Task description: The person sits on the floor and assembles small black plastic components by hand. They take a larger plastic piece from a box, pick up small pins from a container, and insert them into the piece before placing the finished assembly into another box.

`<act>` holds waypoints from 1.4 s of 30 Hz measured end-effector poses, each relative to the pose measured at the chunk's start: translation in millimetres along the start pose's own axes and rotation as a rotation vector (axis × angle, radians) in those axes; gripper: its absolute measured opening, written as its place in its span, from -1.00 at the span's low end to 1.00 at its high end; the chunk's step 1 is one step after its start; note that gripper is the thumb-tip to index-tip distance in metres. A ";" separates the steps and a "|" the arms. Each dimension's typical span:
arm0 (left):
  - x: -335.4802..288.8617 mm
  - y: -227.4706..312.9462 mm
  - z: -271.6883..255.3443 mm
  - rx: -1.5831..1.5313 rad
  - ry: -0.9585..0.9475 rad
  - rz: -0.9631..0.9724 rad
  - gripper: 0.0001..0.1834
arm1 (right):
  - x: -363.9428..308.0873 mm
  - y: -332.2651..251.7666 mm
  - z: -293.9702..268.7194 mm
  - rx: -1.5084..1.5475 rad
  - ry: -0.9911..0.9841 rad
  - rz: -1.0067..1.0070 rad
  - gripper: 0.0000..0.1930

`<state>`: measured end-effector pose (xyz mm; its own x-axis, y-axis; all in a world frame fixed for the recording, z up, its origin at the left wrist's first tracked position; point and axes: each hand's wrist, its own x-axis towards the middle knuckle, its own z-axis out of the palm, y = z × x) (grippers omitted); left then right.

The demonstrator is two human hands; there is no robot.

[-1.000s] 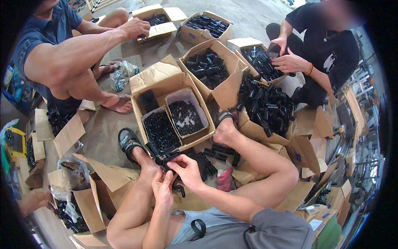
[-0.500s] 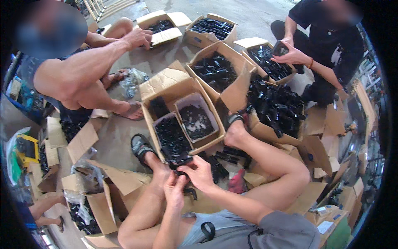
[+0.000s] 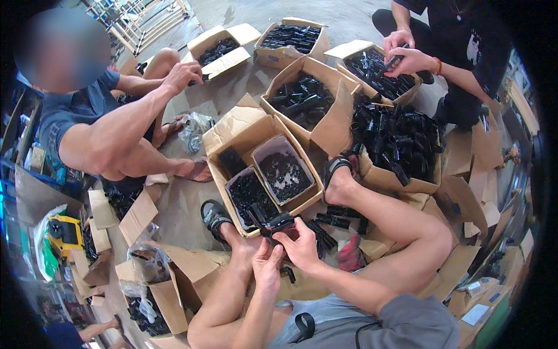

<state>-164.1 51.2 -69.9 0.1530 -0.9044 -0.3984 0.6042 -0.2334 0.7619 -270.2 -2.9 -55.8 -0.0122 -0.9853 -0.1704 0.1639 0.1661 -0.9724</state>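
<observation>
Left hand (image 3: pixel 268 262) and right hand (image 3: pixel 299 242) pinch a black part (image 3: pixel 280 222) at their fingertips – seemingly mid-handling, not yet set down – with many pieces (image 3: pixel 251 195) left in tubs (image 3: pixel 279 143) just beyond them.

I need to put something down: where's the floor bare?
Bare concrete floor shows between the upper-left carton and the two-bin carton; a smaller patch lies left of the wearer's left sandal, near the left co-worker's foot. It is crowded beside the right hand, with black parts and a red cloth, and among filled cartons at right.
</observation>
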 end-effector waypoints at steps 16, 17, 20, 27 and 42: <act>149.9 36.6 147.4 -0.019 -0.271 0.051 -0.54 | 45.3 19.8 -68.5 0.044 0.237 0.029 -0.56; 178.7 48.3 170.1 0.069 -0.259 0.083 -0.45 | 46.9 16.8 -69.0 0.040 0.241 0.040 -0.56; 234.3 60.8 177.6 0.120 -0.031 0.166 -0.13 | 41.9 19.4 -61.9 -0.087 0.168 0.067 -0.56; 146.3 24.1 79.9 0.411 0.119 0.102 -0.56 | 38.3 69.1 -122.1 -0.315 0.183 0.188 -0.63; -47.9 -56.9 -87.5 1.905 -0.175 0.303 -0.72 | -6.6 75.9 -60.4 -1.252 -0.593 -0.373 -0.69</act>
<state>-137.4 139.1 -138.8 -0.0678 -0.9750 -0.2118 -0.9536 0.0010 0.3010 -317.3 18.6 -138.1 0.5964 -0.7975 -0.0912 -0.7219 -0.4832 -0.4954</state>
